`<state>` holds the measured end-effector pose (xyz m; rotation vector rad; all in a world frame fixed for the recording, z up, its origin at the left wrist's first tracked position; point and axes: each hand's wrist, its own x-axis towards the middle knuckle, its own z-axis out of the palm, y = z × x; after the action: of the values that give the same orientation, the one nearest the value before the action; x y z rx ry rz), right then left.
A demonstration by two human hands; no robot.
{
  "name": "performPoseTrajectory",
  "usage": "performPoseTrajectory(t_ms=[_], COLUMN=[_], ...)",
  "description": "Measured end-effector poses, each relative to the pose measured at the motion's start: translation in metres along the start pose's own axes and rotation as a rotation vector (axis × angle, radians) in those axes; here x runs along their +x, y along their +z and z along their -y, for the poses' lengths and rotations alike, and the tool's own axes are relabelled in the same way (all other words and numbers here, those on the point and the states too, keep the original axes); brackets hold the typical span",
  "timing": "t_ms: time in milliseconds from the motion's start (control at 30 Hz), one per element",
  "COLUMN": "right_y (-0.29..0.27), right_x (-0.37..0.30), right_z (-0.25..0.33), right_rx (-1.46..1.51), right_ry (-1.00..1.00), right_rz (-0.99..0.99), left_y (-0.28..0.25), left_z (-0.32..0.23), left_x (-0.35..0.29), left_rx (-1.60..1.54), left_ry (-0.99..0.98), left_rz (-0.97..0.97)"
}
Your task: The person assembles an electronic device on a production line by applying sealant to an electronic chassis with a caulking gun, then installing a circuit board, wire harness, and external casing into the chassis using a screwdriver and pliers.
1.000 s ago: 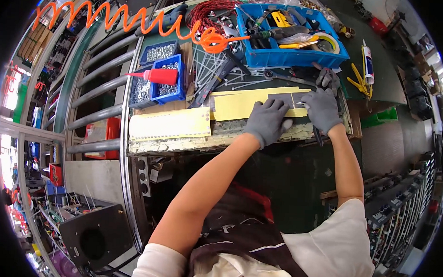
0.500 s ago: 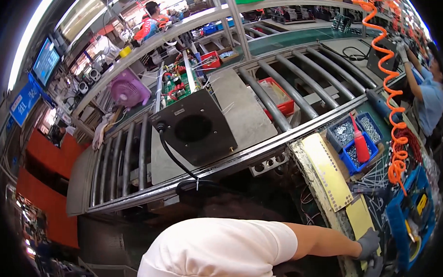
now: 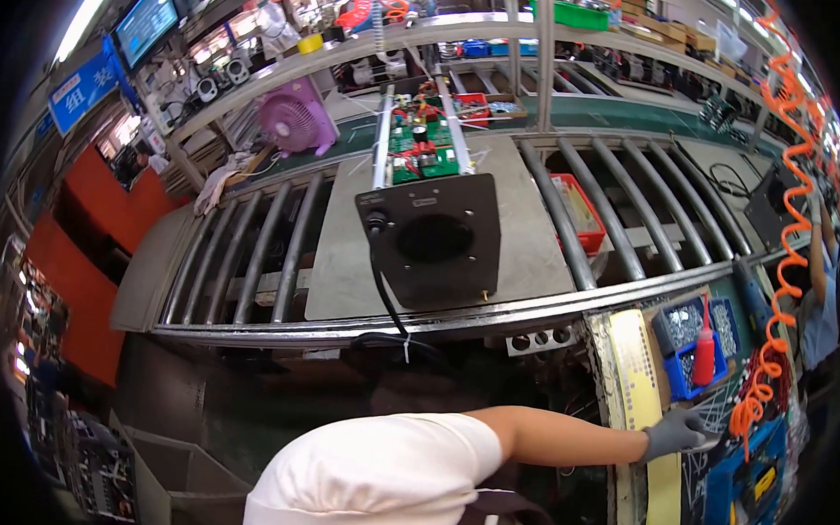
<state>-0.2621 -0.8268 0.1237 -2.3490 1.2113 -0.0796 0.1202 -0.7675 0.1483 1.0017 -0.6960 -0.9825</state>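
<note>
My left hand (image 3: 675,433), in a grey glove, reaches right across a yellow perforated strip (image 3: 636,376). Its fingers are bent together at loose white cable ties (image 3: 711,407); a small pale edge shows at the fingertips, too unclear to name. My right hand is out of view. Just beyond the left hand are blue bins of small metal hardware (image 3: 684,329) with a red bottle (image 3: 703,356) standing in one. On the roller conveyor, a black metal panel (image 3: 435,240) with a round opening and power cord (image 3: 382,294) fronts green circuit boards (image 3: 419,151).
An orange coiled air hose (image 3: 790,211) hangs at the right above a blue tool tray (image 3: 745,487). Steel rollers (image 3: 607,209) flank a flat plate (image 3: 532,239). A purple fan (image 3: 295,119) stands at the back left. At far right, another person's arm (image 3: 818,258) shows.
My left hand has lifted away from the lower yellow piece toward the cable ties and bins. The other gloved hand has left view. The whole view has turned to the right.
</note>
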Motion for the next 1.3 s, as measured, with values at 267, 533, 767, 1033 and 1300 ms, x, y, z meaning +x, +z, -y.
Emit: performPoseTrajectory(t_ms=[267,533,767,1033,1300], right_y=[-0.004,0.149,0.201,0.211,0.225], right_x=[0.068,0.076,0.054,0.086,0.11], right_z=[0.152,0.443,0.537,0.558,0.58], right_rx=[-0.99,1.239,1.554,1.514,1.467], right_ry=[-0.088,-0.268,-0.378,-0.515,-0.452], right_rz=[-0.586,0.058,0.4,0.368,0.552], left_y=[-0.154,-0.209,-0.251,-0.262,-0.328], left_z=[-0.103,-0.155,-0.147,-0.148,-0.17], left_x=[-0.13,-0.202,-0.242,-0.281,-0.352], left_rx=[0.273,1.238,1.606,1.448,0.572], left_ry=[0.343,0.806,0.721,0.577,0.561], left_rz=[-0.283,-0.578,-0.663,-0.501,-1.333])
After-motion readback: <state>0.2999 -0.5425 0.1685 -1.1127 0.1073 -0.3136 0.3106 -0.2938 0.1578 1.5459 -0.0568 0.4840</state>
